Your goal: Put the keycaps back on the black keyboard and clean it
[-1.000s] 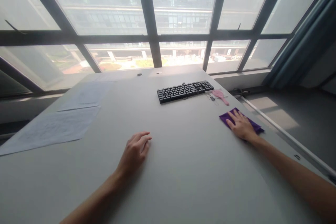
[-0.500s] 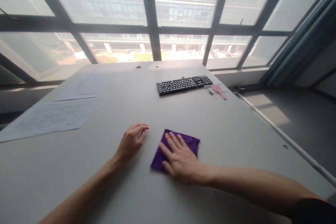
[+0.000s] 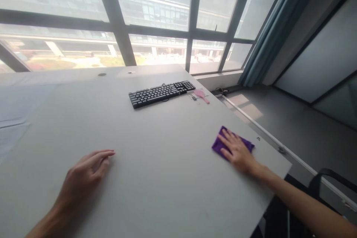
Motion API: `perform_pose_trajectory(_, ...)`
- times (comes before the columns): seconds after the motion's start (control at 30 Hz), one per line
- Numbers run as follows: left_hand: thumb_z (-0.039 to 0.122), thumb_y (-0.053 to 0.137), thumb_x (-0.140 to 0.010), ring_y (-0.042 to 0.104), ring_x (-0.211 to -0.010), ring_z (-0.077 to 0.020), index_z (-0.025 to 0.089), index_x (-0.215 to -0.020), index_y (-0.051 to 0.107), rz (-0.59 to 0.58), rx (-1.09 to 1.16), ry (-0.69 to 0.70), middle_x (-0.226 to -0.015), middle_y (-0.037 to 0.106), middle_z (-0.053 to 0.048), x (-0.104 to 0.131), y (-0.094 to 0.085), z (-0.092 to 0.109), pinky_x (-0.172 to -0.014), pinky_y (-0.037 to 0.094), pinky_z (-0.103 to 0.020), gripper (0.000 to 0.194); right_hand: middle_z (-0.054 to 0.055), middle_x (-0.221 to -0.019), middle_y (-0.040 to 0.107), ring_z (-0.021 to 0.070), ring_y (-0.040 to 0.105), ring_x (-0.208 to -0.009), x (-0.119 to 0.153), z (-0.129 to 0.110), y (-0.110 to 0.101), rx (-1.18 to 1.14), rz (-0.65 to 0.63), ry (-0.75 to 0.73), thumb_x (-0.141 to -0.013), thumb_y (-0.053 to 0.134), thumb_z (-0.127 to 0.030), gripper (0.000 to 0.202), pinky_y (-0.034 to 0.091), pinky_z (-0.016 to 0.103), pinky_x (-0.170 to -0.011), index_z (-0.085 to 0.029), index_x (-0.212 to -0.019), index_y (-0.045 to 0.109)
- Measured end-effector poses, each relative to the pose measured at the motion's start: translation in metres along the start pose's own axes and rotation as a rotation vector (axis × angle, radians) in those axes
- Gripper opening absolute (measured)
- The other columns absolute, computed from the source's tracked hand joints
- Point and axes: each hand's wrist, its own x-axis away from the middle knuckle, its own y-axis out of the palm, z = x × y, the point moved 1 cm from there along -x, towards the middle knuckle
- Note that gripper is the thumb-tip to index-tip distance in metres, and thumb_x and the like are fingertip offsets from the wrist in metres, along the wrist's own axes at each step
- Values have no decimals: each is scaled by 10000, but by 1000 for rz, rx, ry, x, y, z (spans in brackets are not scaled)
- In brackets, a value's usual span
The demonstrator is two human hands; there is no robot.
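Note:
A folded purple cloth [image 3: 219, 146] lies on the white table [image 3: 156, 148] close to its right edge. My right hand [image 3: 237, 151] rests flat on top of it, fingers spread, covering its middle. Over at the left, my left hand [image 3: 86, 173] is on or just above the tabletop, well apart from the cloth. Its fingers are curled loosely with the thumb near them, and nothing shows between them.
A black keyboard [image 3: 161, 94] lies towards the back, with a pink hairbrush [image 3: 201, 95] and a small dark item beside it. Large paper sheets [image 3: 16, 108] cover the left side. A dark chair [image 3: 315, 186] stands beyond the right edge.
My right hand and the purple cloth have moved right, to near the table's right edge. The view has turned right, and my left hand now appears further left and lower.

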Motion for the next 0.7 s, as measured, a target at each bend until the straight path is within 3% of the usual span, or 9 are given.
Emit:
perform_pose_trajectory(0.07, 377, 519, -914, 704, -993, -262, 250, -968, 722, 30, -7, 59, -1057, 748, -7, 0, 1, 10, -956, 554, -448, 245, 124, -1661, 260, 320, 218, -1539, -1, 65, -2, 84, 105, 221, -1028, 328, -446, 601, 201, 558, -1231, -189, -1567, 385)
perform_pose_trajectory(0.13, 315, 515, -933, 698, -981, -249, 218, -957, 720, 62, 0, 172, -1031, 745, -51, 3, 1, 27, -935, 547, -404, 228, 151, -1655, 266, 342, 233, -1531, -4, 100, 3, 128, 157, 335, -1025, 306, -453, 619, 236, 573, -1213, -158, -1564, 386)
perform_pose_trajectory(0.17, 274, 507, -952, 691, -987, -234, 208, -979, 716, 46, 12, 237, -1038, 740, -64, 5, 1, 37, -938, 539, -381, 220, 169, -1650, 270, 350, 234, -1530, -7, 104, 8, 138, 168, 353, -1025, 298, -444, 623, 238, 577, -1211, -140, -1560, 390)
perform_pose_trajectory(0.23, 179, 480, -969, 683, -949, -196, 203, -1012, 700, -55, 64, 419, -1009, 736, -68, 12, 3, 60, -883, 537, -326, 226, 177, -1646, 278, 351, 239, -1528, -19, 86, 19, 136, 172, 310, -1029, 285, -438, 620, 236, 576, -1211, -135, -1559, 392)
perform_pose_trajectory(0.37, 85, 451, -944, 654, -805, -164, 201, -1062, 665, -312, 88, 720, -890, 720, -55, 27, 14, 98, -758, 516, -282, 271, 106, -1671, 239, 278, 183, -1552, -69, -16, 35, 47, 99, -47, -1042, 285, -456, 582, 183, 508, -1246, -214, -1557, 407)
perform_pose_trajectory(0.43, 89, 445, -937, 642, -770, -165, 193, -1040, 660, -336, 84, 768, -846, 707, -58, 31, 16, 106, -716, 507, -279, 259, 117, -1676, 218, 286, 154, -1557, -109, -77, 38, -6, 70, -109, -1045, 295, -458, 583, 151, 518, -1248, -201, -1555, 410)
perform_pose_trajectory(0.6, 72, 457, -920, 610, -677, -149, 188, -1043, 635, -143, 77, 726, -772, 679, -41, 34, 1, 96, -646, 477, -273, 245, 190, -1669, 198, 326, 131, -1556, -204, -249, 50, -104, -22, -394, -1043, 354, -424, 598, 105, 551, -1240, -132, -1566, 367)
perform_pose_trajectory(0.7, 53, 499, -883, 588, -625, -137, 193, -1061, 616, 38, 70, 717, -751, 674, -25, 37, -16, 86, -601, 449, -267, 255, 200, -1650, 255, 338, 183, -1543, -214, -358, 63, -159, -8, -667, -1040, 390, -423, 587, 139, 568, -1233, -123, -1544, 395)
